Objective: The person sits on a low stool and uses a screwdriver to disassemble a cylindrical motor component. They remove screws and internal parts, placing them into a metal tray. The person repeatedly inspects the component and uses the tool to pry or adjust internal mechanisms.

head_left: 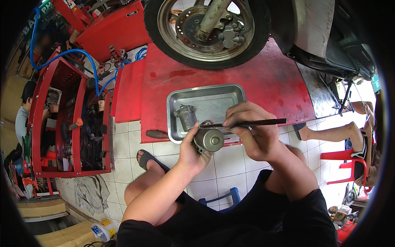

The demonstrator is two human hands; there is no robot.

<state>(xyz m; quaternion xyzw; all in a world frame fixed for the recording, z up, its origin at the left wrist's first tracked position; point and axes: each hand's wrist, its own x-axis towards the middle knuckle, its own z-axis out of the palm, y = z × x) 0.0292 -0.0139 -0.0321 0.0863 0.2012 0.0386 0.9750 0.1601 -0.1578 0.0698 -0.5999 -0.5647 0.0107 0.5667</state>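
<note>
The left forearm (162, 191) slants up from lower left, left hand (192, 154) curled at centre; right forearm (295, 175) from lower right, right hand (262, 138) pinching.

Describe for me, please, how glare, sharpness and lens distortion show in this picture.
Head view: a black rim swallows the corners, and the red rack leans and bends toward the left edge; head view: strong light pales the floor tiles at right; head view: the metal tray shows soft reflections, while both hands look fairly sharp.

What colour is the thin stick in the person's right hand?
The stick is black, showing best in the head view.
</note>
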